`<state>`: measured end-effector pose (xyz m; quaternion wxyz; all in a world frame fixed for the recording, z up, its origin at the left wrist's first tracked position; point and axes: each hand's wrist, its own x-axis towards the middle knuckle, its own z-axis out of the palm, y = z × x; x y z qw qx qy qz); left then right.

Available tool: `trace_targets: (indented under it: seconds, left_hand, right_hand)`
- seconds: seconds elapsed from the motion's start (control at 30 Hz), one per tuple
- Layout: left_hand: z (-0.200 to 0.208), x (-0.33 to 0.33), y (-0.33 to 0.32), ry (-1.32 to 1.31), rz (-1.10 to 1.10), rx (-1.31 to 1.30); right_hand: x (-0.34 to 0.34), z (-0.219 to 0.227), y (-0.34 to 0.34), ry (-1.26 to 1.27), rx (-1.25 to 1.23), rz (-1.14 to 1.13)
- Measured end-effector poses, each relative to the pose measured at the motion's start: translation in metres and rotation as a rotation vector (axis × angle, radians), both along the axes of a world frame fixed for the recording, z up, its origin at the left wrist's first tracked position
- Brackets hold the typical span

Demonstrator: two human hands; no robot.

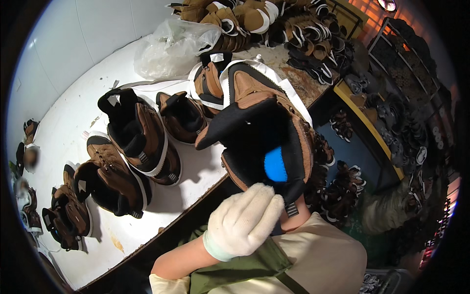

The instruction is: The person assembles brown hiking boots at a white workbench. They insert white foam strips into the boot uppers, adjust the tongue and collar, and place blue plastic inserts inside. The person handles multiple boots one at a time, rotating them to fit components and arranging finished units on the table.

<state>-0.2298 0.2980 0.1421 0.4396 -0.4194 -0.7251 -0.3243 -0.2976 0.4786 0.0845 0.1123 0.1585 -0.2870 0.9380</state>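
Note:
A brown-and-black high-top shoe [302, 142] is close in front of me, its dark opening toward me and a blue patch [275, 164] showing inside. My left hand [247, 220], in a white knit glove, has its fingers curled together at the shoe's heel rim; the fingertips are partly hidden there. My right forearm [296, 215] runs up behind the heel, and the shoe hides the right hand. Just beyond this shoe, a similar shoe [208, 81] rests near white material.
Several brown shoes [113, 183] stand on the white tabletop [117, 240] to the left, some stacked. A clear plastic bag [171, 49] lies at the back beside piled brown shoe parts [264, 17]. On the right, a yellow-edged rack [364, 125] and more shoes [345, 183] sit lower down.

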Motion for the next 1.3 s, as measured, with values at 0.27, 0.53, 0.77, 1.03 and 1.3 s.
trace_targets:
  seconds: [0.27, 0.53, 0.77, 1.03, 1.3]
  left_hand:
    - [-0.008, 0.003, -0.023, -0.010, 0.044, -0.067]
    - [0.011, -0.014, -0.051, -0.305, 0.003, -0.466]
    - [0.014, -0.008, -0.110, -0.204, -0.055, 0.076]
    - [0.007, -0.082, -0.172, -0.376, 0.726, -0.462]
    - [0.000, -0.079, -0.183, -0.403, 0.549, -0.249]
  right_hand:
    - [0.007, -0.006, -0.010, -0.020, 0.026, 0.008]
    - [0.014, -0.005, -0.026, -0.075, 0.204, -0.095]
    - [0.012, 0.017, -0.031, -0.038, 0.527, -0.291]
    - [-0.085, 0.033, -0.089, 0.111, 0.684, -0.473]
    - [-0.175, -0.050, -0.104, 0.007, 0.972, -0.628]
